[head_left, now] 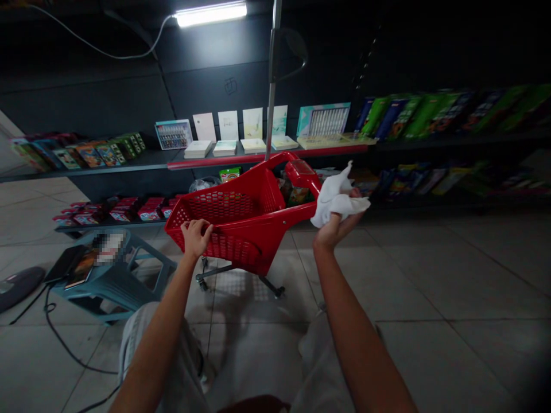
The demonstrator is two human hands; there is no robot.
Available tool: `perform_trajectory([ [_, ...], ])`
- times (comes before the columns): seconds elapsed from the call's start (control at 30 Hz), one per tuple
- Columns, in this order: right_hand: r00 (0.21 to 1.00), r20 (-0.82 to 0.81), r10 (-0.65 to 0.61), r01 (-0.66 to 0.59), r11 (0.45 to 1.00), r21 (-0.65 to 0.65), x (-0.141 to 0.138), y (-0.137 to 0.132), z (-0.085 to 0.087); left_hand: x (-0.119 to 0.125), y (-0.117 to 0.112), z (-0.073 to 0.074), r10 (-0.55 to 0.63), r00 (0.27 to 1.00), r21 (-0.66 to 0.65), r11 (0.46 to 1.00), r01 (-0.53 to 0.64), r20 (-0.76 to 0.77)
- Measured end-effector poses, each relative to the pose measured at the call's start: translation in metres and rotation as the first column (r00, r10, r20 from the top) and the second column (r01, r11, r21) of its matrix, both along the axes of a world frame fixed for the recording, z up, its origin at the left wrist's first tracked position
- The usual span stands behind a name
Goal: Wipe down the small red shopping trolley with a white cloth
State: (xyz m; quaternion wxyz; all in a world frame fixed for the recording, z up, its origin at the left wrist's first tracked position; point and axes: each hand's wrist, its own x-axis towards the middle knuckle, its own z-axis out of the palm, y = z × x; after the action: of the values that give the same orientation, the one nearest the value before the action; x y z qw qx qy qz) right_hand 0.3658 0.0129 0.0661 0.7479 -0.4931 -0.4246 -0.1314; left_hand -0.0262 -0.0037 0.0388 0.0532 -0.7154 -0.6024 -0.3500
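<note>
A small red shopping cart (235, 241) with perforated sides stands in front of me on thin grey legs with casters. My left hand (197, 238) is closed over the near top rim of its basket, towards the left end. At the cart's right end, my right hand (338, 226) holds a crumpled white cloth (336, 198). The cloth lies against the end of the red handle (303, 175) and covers part of it. Most of the right fingers are hidden behind the cloth. The basket looks bare inside where I can see into it.
Behind the cart runs a dark shelf with boxes (105, 154), books (226, 148) and green packets (413, 117). A metal pole (271, 115) rises by the cart. On the left is a blue-grey stool (129, 289) carrying dark flat items, with a cable (64, 341) across the tiled floor.
</note>
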Motion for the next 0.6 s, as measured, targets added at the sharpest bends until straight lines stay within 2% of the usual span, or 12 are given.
perform_trajectory([
  [0.13, 0.969, 0.180, 0.168, -0.164, 0.986, -0.037, 0.000, -0.014, 0.007, -0.005, -0.006, -0.003, -0.029, 0.999, 0.034, 0.999, 0.030, -0.017],
  [0.2, 0.940, 0.271, 0.207, -0.200, 0.978, -0.056, 0.004, -0.020, 0.013, -0.002, -0.010, -0.005, -0.063, 0.998, 0.067, 0.996, 0.064, -0.018],
  [0.3, 0.900, 0.375, 0.222, -0.199, 0.975, -0.100, 0.008, -0.027, 0.023, 0.005, -0.017, -0.005, -0.142, 0.990, 0.104, 0.984, 0.142, -0.010],
  [0.43, 0.875, 0.416, 0.249, -0.194, 0.966, -0.171, 0.005, -0.032, 0.034, 0.015, -0.020, -0.005, -0.221, 0.975, 0.095, 0.970, 0.223, -0.034],
  [0.6, 0.868, 0.437, 0.236, -0.155, 0.964, -0.215, -0.004, -0.031, 0.035, 0.027, -0.014, -0.007, -0.216, 0.974, 0.033, 0.975, 0.219, -0.061],
])
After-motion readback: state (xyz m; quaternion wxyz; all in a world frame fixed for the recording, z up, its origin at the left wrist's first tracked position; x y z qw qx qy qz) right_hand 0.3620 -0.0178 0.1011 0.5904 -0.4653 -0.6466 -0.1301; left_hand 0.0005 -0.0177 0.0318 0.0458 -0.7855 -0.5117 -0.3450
